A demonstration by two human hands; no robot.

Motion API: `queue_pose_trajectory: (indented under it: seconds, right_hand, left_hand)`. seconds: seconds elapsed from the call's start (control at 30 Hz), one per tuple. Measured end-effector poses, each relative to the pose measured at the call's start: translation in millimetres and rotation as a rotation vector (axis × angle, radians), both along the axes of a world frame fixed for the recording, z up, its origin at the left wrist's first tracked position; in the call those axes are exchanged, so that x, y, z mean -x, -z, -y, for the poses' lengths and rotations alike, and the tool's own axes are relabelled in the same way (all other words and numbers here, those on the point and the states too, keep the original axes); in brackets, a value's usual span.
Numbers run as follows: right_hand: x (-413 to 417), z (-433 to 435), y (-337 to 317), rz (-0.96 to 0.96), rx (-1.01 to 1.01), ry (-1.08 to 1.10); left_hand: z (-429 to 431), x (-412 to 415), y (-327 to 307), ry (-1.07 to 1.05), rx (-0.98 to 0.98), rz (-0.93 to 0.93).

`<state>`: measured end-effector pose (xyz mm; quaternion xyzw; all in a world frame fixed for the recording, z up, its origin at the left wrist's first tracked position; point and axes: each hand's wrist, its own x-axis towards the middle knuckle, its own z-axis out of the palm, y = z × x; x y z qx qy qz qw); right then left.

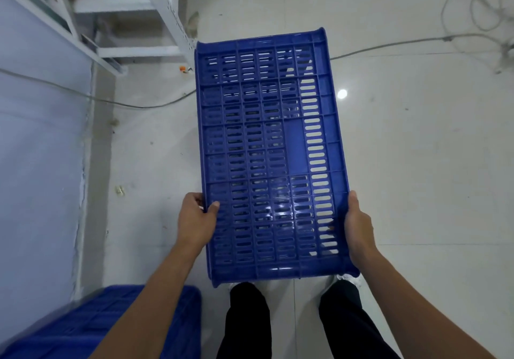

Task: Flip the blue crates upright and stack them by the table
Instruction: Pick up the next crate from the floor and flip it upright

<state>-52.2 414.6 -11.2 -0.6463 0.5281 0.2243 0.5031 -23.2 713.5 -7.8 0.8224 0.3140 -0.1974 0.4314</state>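
Observation:
A blue slotted plastic crate (267, 152) hangs over the floor in front of me, its ribbed underside facing up and tilted a little to the right. My left hand (196, 221) grips its left long edge near the close end, thumb on the top face. On the opposite long edge, my right hand (358, 226) holds the rim. More blue crates (94, 322) sit at the bottom left, partly hidden behind my left forearm; how they lie I cannot tell.
A white metal shelf frame (167, 11) stands at the top left beside a pale wall (36, 136). Cables (389, 44) trail over the tiled floor to the right and behind the crate. My legs (292, 319) are below the crate.

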Motion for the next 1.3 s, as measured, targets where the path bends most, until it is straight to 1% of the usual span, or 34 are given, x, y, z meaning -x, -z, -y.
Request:
queue_pose_trajectory:
  seconds: [0.13, 0.27, 0.33, 0.5, 0.6, 0.7, 0.8, 0.9, 1.07, 1.17, 1.23, 1.3]
  right_hand:
    - [2, 31, -6, -0.015, 0.055, 0.003]
    - [4, 65, -9, -0.003, 0.068, 0.023]
    - [5, 77, -13, 0.001, 0.063, 0.030]
    - [10, 94, -24, 0.014, 0.075, 0.018]
    - [15, 95, -29, 0.027, 0.151, -0.039]
    - [20, 88, -37, 0.082, 0.253, -0.144]
    - [23, 74, -51, 0.166, 0.295, -0.230]
    - [24, 52, -62, 0.236, 0.274, -0.327]
    - [23, 6, -67, 0.366, 0.193, -0.392]
    - [16, -19, -68, 0.404, 0.186, -0.459]
    - [12, -33, -66, 0.413, 0.174, -0.522]
    - [10, -48, -66, 0.416, 0.124, -0.580]
  left_hand:
    - [30, 3, 10, 0.042, 0.014, -0.034]
    - [64, 7, 13, 0.017, 0.076, -0.009]
    - [75, 10, 14, 0.036, 0.089, 0.002]
    - [83, 21, 15, 0.272, 0.066, 0.052]
    - [83, 21, 16, 0.343, 0.027, 0.049]
    - [81, 18, 18, 0.359, 0.011, 0.043]
    - [70, 13, 23, 0.364, -0.033, -0.021]
    - [53, 5, 29, 0.386, -0.126, -0.086]
    - [20, -9, 38, 0.429, -0.322, -0.219]
    - [9, -15, 39, 0.359, -0.332, -0.283]
    - [11, -14, 33, 0.297, -0.300, -0.223]
    - [18, -8, 14, 0.276, -0.260, -0.084]
